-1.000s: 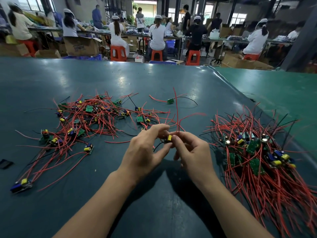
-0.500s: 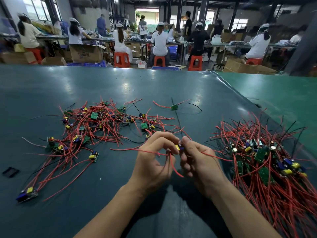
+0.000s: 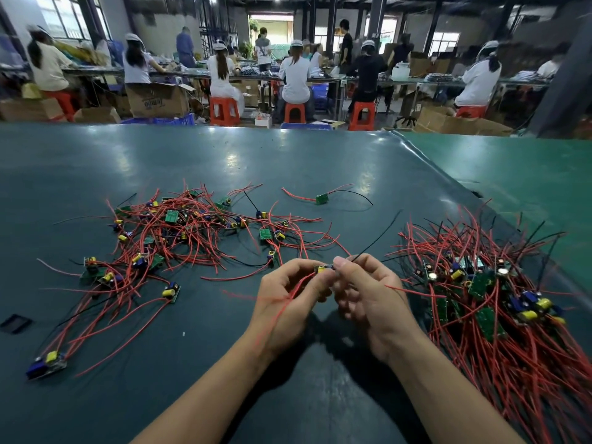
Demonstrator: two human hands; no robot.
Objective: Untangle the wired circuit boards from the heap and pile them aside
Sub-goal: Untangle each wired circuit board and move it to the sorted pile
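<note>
Where the dark green table (image 3: 288, 161) runs off to the left, a flat black piece (image 3: 15, 323) lies alone near the edge, and just inward of it a lone board (image 3: 47, 363) with a yellow part trails long red wires; beyond these spreads the loose heap (image 3: 179, 232) of small green circuit boards with tangled red and black leads, and one separate board (image 3: 322, 198) rests apart at the heap's far right; at the centre, both hands are raised just above the table, close together; the left hand (image 3: 285, 302) has its fingers curled, thumb and forefinger pinching one end of a small held board (image 3: 323, 269), with a red wire (image 3: 282, 307) draping down across the palm; the right hand (image 3: 368, 293) pinches the other end of that board, its remaining fingers curled in, and a black wire (image 3: 376, 237) rises from the pinch toward the far right; further right lies the dense pile (image 3: 487, 290) of boards, red leads fanning toward the near edge.
</note>
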